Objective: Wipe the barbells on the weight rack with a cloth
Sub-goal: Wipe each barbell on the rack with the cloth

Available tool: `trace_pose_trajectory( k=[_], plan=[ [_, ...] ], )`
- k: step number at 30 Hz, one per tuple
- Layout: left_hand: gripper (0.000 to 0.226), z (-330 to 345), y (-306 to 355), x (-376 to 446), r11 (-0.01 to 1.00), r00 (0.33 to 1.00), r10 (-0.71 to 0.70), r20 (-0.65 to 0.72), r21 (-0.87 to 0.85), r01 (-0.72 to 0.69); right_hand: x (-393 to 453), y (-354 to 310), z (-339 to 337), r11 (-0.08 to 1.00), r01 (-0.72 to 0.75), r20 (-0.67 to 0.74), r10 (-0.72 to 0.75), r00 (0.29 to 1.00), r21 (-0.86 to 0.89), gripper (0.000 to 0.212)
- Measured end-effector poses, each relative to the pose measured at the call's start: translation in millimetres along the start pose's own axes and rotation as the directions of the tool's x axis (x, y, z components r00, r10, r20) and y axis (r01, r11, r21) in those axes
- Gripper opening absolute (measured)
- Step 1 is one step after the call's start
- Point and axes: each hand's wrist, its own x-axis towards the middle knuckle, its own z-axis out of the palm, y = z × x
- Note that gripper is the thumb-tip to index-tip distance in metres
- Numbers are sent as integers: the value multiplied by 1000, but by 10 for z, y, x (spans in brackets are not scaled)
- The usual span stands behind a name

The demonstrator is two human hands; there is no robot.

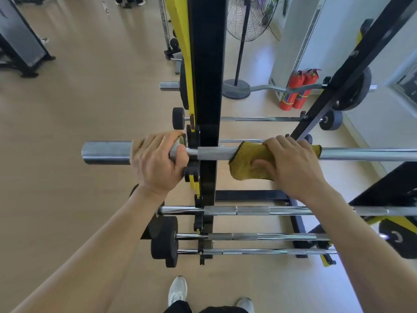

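Across the black-and-yellow steel weight rack (pixel 206 64), seven bars rest. Left hand (pixel 158 161) fingers clamp the top long chrome barbell's (pixel 214 153) collar; right hand (pixel 291 163) fingers clamp a yellow woven cloth (pixel 244 163) around its shaft. At one o'clock stand two red fire extinguishers (pixel 297 91).

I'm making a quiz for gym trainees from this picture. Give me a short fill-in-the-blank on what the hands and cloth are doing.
1. The right hand presses a ____-coloured cloth round the bar.
2. The left hand grips the bar's ____, left of the black upright.
3. The cloth lies to the ____ of the upright.
4. Beside the fan base stand two red ____.

Missing words: yellow; sleeve; right; fire extinguishers
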Motion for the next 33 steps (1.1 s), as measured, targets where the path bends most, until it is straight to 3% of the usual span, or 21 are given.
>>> trace_pose_trajectory(
  k=[4, 7, 10, 14, 16, 20, 23, 26, 30, 31, 33],
  plan=[
    [47, 33, 48, 37, 1000, 998, -24, -61, -17, 23, 165, -276, -129, 993, 24, 95, -13, 995, -113, 51],
    [46, 26, 33, 28, 1000, 999, 15, -48, 14, -14, 476, -696, -160, 988, 155, 236, -150, 960, 0, 33],
    [49, 31, 1, 18, 1000, 999, 23, -24, 22, -23, 604, -1033, -61, 970, 242, 168, -245, 955, 38, 17],
    [47, 25, -44, -4, 997, 997, 73, -11, 20, -73, 394, -773, -121, 964, 263, 88, -264, 960, 28, 29],
    [47, 14, -62, -6, 997, 997, 82, -6, 8, -82, 276, -409, -201, 979, 203, 147, -203, 968, 11, 30],
    [50, 13, -17, 10, 999, 999, 33, 39, -18, -32, 99, 189, -288, 977, -71, 250, 121, 961, -199, 34],
    [45, -78, 49, 32, 998, 991, -39, 128, -52, 46, 153, 26, -291, 961, -226, 187, 254, 949, -158, 27],
    [30, -226, 161, 123, 972, 952, -181, 249, -102, 211, 292, -534, -136, 987, -123, 116, 135, 984, -101, 24],
    [24, -302, 378, 256, 805, 810, -457, 367, -216, 552, 234, -1028, 118, 990, 122, -77, -116, 990, 66, 45],
    [24, -337, 511, 247, 786, 815, -480, 324, -255, 564, 182, -956, 161, 980, 176, -107, -166, 980, 92, 49],
    [16, -400, 889, 168, 840, 901, -388, 197, -327, 433, 26, -673, 194, 961, 251, -146, -233, 961, 116, 56]
  ],
)
